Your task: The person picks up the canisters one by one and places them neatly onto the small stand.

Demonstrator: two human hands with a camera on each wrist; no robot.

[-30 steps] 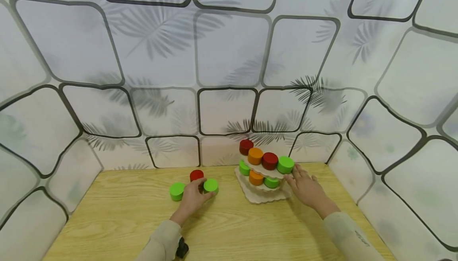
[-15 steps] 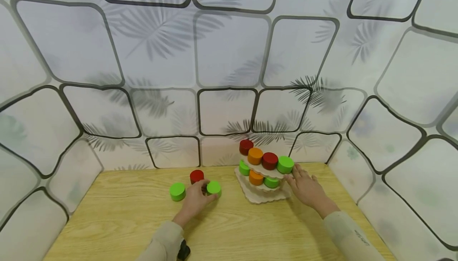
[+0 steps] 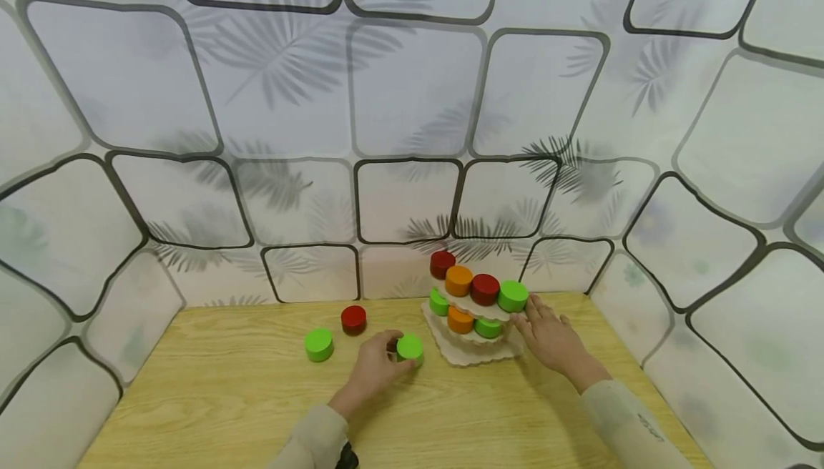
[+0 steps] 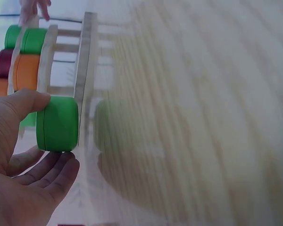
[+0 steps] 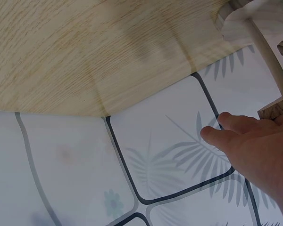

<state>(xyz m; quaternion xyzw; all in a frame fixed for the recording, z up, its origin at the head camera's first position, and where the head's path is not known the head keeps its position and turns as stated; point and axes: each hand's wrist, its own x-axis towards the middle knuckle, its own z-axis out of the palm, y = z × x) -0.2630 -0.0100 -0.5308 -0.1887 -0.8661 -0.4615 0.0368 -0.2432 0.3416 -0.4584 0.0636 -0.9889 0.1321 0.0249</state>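
Note:
My left hand (image 3: 372,370) pinches a short green cylinder (image 3: 410,350) between thumb and fingers. In the left wrist view a seam line runs round this green cylinder (image 4: 61,125), and its shadow falls apart from it on the table. To the right stands a tiered wooden stand (image 3: 454,357) with scalloped shelves. Red, orange and green cylinders sit on its upper tier, orange and green ones below. With fingers extended, my right hand (image 3: 552,337) touches the upper tier's right edge. The right wrist view shows fingertips (image 5: 226,123) right at the wooden edge (image 5: 276,108).
A red cylinder (image 3: 353,319) and another green cylinder (image 3: 318,344) stand on the wooden table (image 3: 225,383), left of my left hand. Patterned cloth walls (image 3: 412,197) enclose the table's back and sides.
My left hand has moved right with the green cylinder, away from the red and green cylinders on the table and closer to the stand. My right hand has kept its place.

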